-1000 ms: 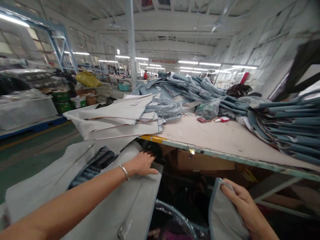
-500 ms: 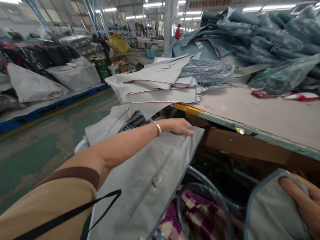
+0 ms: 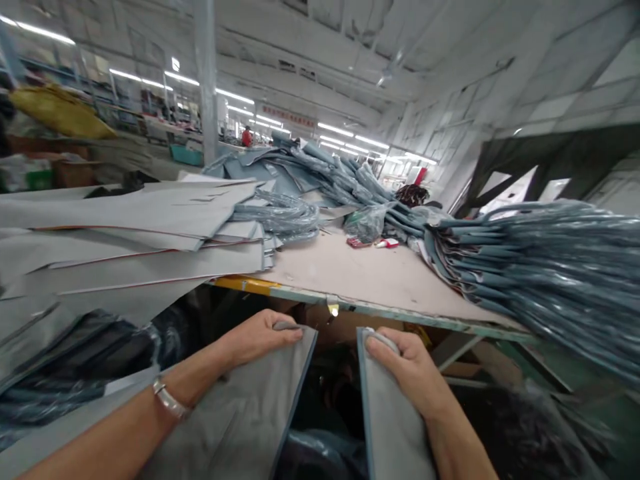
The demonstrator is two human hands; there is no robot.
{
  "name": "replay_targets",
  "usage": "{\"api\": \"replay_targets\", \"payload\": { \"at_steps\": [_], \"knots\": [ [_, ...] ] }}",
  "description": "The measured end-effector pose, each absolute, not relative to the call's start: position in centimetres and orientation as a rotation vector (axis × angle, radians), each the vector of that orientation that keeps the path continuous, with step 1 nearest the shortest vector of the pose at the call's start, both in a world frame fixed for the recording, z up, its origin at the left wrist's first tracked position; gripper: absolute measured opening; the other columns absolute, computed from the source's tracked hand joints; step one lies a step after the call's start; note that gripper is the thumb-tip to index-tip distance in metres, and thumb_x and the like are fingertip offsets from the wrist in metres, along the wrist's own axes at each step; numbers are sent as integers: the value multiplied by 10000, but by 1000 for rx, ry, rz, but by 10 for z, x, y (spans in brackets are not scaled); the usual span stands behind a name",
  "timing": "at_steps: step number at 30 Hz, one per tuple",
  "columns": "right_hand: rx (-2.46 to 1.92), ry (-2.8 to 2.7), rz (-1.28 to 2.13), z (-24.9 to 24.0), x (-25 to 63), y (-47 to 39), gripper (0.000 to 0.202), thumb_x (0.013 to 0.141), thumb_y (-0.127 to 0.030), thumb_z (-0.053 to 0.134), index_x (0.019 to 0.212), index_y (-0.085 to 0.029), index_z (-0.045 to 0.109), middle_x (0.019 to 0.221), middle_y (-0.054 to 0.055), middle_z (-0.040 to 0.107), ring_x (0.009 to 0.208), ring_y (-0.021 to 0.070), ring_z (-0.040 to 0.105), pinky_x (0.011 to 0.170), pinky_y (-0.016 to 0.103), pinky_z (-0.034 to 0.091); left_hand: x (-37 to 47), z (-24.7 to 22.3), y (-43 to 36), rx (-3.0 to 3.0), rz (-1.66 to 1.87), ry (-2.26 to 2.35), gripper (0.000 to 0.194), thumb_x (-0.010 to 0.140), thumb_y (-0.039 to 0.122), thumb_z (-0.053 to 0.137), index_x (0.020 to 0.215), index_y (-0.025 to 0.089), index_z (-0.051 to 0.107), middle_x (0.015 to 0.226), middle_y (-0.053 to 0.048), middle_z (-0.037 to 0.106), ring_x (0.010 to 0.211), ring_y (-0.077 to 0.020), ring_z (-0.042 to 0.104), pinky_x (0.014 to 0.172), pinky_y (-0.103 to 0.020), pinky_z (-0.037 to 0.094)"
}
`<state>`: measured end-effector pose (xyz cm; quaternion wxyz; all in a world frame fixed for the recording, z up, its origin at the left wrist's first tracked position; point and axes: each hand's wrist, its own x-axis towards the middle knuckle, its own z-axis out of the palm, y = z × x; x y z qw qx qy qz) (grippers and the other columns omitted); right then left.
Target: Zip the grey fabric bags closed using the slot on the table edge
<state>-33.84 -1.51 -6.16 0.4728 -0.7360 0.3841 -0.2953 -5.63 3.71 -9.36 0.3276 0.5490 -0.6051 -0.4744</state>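
My left hand is closed on the top corner of a grey fabric panel with blue-grey edging, which hangs down below it. Opposite it, my right hand pinches the upper edge of another grey fabric piece with the same edging. The two edged sides face each other with a dark gap between them, in front of the table edge. Whether both pieces join lower down is out of view.
A worktable stands ahead, its front edge just beyond my hands. Stacked grey panels lie at its left. Blue-grey piping bundles in plastic overhang its right. More blue-grey pieces are heaped at the back. A red-and-white item lies on top.
My view has swung right and up. The right hand has come in from the lower right with its fabric piece, now level with my left hand, which still grips the panel corner.
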Motion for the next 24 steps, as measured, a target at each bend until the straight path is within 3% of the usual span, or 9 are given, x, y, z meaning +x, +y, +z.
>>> {"api": "replay_targets", "payload": {
  "at_steps": [5, 10, 17, 24],
  "knots": [
    [-1648, 934, -654, -86, -325, -35, 648, 725, -771, 706, 629, -176, 467, 569, -38, 365, 524, 80, 295, 478, 225, 211, -61, -96, 23, 1445, -1287, -1567, 368, 745, 499, 693, 807, 137, 703, 746, -3, 630, 735, -173, 541, 667, -237, 400],
    [-1604, 959, -632, -89, -319, -51, 635, 697, -744, 736, 611, -178, 461, 558, -45, 347, 514, 74, 284, 475, 225, 200, -64, -109, 12, 1352, -1444, -1556, 457, 750, 559, 724, 919, 134, 728, 754, 2, 629, 689, -145, 504, 644, -231, 386],
    [-1623, 894, -562, -82, -315, -75, 530, 714, -583, 769, 575, -181, 451, 541, -57, 313, 506, 64, 242, 472, 228, 156, -70, -104, -11, 1341, -1624, -1131, 503, 590, 589, 863, 627, 132, 656, 554, 21, 528, 525, -98, 405, 538, -232, 301],
    [-1540, 821, -548, -94, -310, -91, 533, 706, -545, 801, 560, -183, 439, 518, -70, 299, 491, 55, 215, 463, 225, 151, -73, -108, -33, 1325, -1691, -1014, 393, 544, 459, 889, 586, 142, 660, 521, 36, 527, 511, -92, 400, 537, -227, 287]
  ]
}}
